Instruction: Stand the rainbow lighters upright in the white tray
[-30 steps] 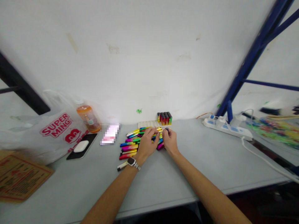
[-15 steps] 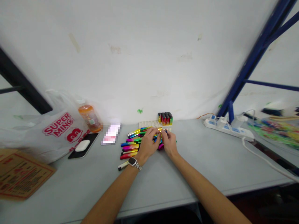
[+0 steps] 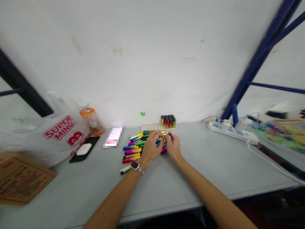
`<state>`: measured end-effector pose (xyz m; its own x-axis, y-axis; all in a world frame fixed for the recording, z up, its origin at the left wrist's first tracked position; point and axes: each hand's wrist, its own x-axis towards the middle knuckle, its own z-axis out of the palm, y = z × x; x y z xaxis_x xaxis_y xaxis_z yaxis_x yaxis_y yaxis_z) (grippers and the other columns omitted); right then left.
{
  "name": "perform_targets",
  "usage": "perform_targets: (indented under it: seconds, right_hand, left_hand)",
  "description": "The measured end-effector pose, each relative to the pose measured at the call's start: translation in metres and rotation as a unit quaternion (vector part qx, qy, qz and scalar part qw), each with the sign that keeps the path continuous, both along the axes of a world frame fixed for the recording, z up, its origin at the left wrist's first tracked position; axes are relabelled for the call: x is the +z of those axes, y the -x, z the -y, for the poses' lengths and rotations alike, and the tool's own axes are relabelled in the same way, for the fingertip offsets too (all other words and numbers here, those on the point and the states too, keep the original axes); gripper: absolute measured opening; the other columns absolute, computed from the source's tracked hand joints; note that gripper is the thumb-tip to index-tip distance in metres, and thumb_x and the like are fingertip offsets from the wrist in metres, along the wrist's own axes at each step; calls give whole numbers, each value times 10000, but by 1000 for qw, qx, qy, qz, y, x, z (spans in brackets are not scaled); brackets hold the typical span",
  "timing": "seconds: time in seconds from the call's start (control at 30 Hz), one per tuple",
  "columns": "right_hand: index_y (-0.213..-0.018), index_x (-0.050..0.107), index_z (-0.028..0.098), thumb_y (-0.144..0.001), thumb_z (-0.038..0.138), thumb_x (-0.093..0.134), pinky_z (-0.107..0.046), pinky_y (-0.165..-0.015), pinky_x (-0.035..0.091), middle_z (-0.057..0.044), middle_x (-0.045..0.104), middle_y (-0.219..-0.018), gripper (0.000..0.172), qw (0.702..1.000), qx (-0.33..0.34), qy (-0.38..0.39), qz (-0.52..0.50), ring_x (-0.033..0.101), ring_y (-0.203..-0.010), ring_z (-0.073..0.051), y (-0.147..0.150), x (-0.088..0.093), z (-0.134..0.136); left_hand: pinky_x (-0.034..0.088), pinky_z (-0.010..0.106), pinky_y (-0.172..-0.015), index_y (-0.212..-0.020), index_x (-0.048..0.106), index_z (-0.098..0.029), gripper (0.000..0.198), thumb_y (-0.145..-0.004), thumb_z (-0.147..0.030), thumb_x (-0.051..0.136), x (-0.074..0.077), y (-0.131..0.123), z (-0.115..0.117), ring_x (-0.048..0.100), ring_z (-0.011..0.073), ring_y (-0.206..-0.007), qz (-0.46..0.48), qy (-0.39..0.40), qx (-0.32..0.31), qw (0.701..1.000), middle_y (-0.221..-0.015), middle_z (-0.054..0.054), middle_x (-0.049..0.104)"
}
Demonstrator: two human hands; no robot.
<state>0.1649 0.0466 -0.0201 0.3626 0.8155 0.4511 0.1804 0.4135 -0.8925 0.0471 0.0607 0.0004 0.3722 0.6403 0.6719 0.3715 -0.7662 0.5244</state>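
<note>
My left hand (image 3: pixel 152 145) is bent over a pile of shiny, many-coloured tubes (image 3: pixel 132 151) with dark ends, its fingers pinched together. My right hand (image 3: pixel 173 145) is closed close beside it, thumb and fingers together. Between the fingertips of both hands is a slim gold tube (image 3: pixel 165 139), mostly hidden by the fingers. A dark end shows at the right fingertips. Just behind the hands, a white holed rack (image 3: pixel 152 127) carries a block of upright shiny tubes (image 3: pixel 169 121) with black tops at its right end. A pale tube (image 3: pixel 125 169) lies near my left wrist.
On the left are a plastic bag (image 3: pixel 59 136), a cardboard box (image 3: pixel 23 179), an orange drink bottle (image 3: pixel 91 121), a black phone (image 3: pixel 91 146) with a white case on it, and a blurred screen (image 3: pixel 113 137). A power strip (image 3: pixel 232 131) with cables lies right, beside a blue post (image 3: pixel 252 63).
Both hands stay almost in place. The right fingertips have shifted slightly, and a little more of the tubes shows between the hands.
</note>
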Motion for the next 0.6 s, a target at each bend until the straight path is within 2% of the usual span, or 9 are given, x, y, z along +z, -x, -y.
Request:
perform_targets:
  seconds: [0.37, 0.5, 0.6]
  right_hand:
    - [-699, 564, 185, -892, 419, 469, -249, -606, 365, 24, 558, -650, 318, 1000, 6, 2, 0, 465, -630, -137, 2, -1, 1]
    - [-766, 606, 183, -912, 484, 473, -259, -648, 394, 3, 603, -711, 359, 999, 36, 11, -7, 510, -684, -154, 1, 1, 4]
    - [-790, 619, 194, -926, 528, 426, -274, -666, 413, -20, 624, -750, 409, 998, 57, 16, -16, 533, -731, -177, 2, 3, 7]
  left_hand:
    - [498, 367, -899, -974, 606, -200, 95, -902, -197, 544, -2, 0, 0, 587, 204, -997, 30, 5, -6, 1000, -1002, 71, 633]
    - [532, 323, -793, -1034, 614, -201, 188, -848, -179, 609, -3, -3, 0, 598, 199, -973, 57, 38, -22, 997, -1029, 71, 626]
    - [535, 275, -683, -1026, 645, -199, 181, -846, -215, 628, -5, -5, -2, 605, 183, -923, 87, 80, -28, 993, -1020, 70, 618]
